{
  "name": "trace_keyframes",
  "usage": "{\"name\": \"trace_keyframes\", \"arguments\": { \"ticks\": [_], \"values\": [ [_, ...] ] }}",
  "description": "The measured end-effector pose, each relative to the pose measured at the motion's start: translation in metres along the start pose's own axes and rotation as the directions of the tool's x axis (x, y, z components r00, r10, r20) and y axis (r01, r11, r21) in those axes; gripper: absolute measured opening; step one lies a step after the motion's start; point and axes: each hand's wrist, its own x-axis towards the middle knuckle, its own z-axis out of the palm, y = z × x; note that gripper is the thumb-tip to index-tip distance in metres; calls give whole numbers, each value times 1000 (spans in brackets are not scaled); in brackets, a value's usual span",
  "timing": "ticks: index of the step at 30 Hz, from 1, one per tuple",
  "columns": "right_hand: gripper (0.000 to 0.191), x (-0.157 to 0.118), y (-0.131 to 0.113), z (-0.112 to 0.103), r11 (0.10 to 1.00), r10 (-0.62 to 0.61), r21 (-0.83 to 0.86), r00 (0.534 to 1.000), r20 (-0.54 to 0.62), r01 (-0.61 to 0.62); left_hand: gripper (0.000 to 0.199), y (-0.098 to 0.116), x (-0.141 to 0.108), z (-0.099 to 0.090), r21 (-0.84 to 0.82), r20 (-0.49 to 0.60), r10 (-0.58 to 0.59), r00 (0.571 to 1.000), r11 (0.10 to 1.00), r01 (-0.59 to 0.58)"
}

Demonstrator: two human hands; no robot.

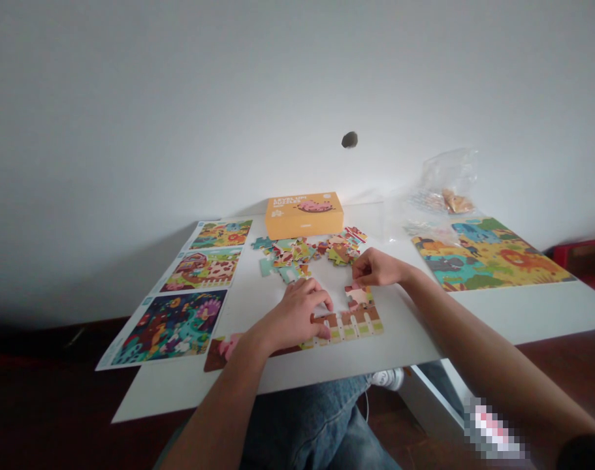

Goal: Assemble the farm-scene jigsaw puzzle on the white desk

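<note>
A partly joined puzzle strip (pixel 346 326) with a white fence and brown band lies along the table's front edge. My left hand (pixel 302 312) rests over it, thumb on the strip, fingers curved and apart, with nothing visible in them. My right hand (pixel 375 267) is pinched at the top of the pink and white pieces (pixel 358 297) standing above the strip's right end; what its fingertips hold is too small to tell. Behind both hands lies a pile of loose puzzle pieces (pixel 297 253). The strip's left part is hidden by my left forearm.
An orange puzzle box (pixel 304 217) stands behind the pile. A picture sheet (pixel 179 294) lies at the left. At the right are a finished animal puzzle (pixel 493 254) and a clear plastic bag (pixel 449 183) with pieces.
</note>
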Motion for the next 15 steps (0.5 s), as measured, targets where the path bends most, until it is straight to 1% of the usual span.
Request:
{"name": "trace_keyframes", "arguments": {
  "ticks": [3,9,12,15],
  "values": [
    [27,0,0,0,998,-6,-62,1000,-9,6,48,1,-1,1,12,27,61,998,998,-61],
    [24,-2,-1,-1,970,-66,-237,998,-16,61,67,7,-4,1,79,114,83,990,993,-93],
    [24,-5,-3,-2,945,-85,-319,996,-22,74,70,8,-4,3,88,133,88,987,991,-100],
    [25,-8,-9,-2,916,-80,-397,996,-42,57,70,7,-5,6,93,130,86,988,991,-99]
  ]
}}
